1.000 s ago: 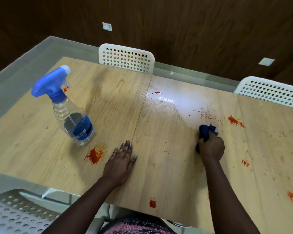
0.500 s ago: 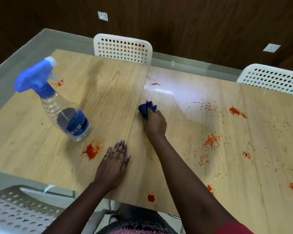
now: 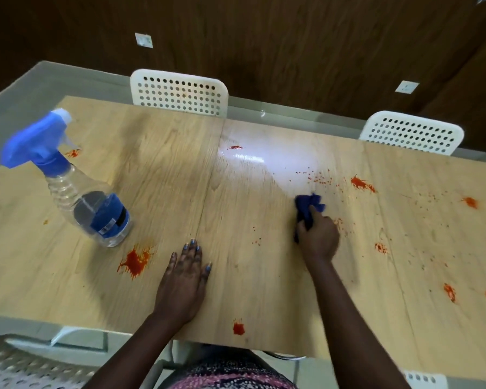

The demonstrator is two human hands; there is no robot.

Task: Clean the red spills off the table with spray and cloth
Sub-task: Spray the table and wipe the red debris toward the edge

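Right hand: fingers curled round a bunched blue cloth, pressing it onto the wooden table; most of the cloth protrudes beyond the fingertips on the far side. Left hand: flat on the table, fingers straight and close together, holding nothing.

Risks, as judged:
- The cloth is a small wad; a loaded wad would likely smear red rather than lift it.
- Fine red specks lie just beyond the cloth, a larger splat beyond and right of it.
- The spray bottle stands well left of the cloth; a large red spill lies between bottle and left hand, and a shifting palm could spread it.
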